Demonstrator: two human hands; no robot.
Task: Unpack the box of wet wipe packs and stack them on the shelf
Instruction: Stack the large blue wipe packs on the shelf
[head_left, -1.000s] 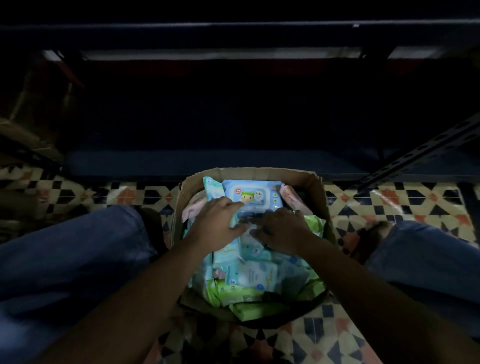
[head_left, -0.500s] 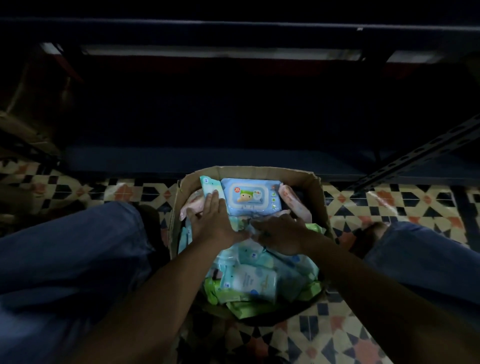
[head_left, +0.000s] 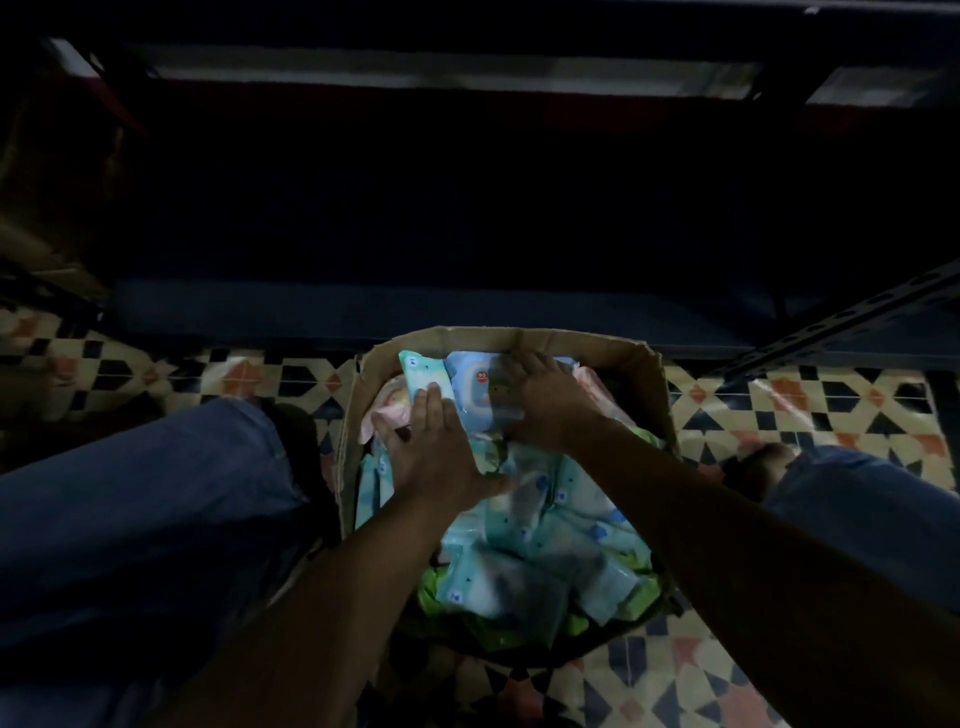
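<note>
Step in hand: picking out the first packs; nothing shows yet on the dark blue metal shelf (head_left: 415, 312) beyond the box.
Box: the open brown cardboard box (head_left: 597, 345) sits on the patterned tiled floor (head_left: 805, 405) between the knees, heaped with soft pale blue and green wet wipe packs (head_left: 545, 535).
Left hand: the left hand (head_left: 431, 457) lies flat, fingers straight, on a slim mint-green pack (head_left: 421, 371) at the far left of the heap.
Right hand: the right hand (head_left: 545, 400) covers a light blue lidded pack (head_left: 475, 384), fingers spread over its top; whether they hook its far edge, I cannot tell.
Next move: likely close both hands round these 2 packs, lift them clear of the rim, and carry them forward to the shelf.
</note>
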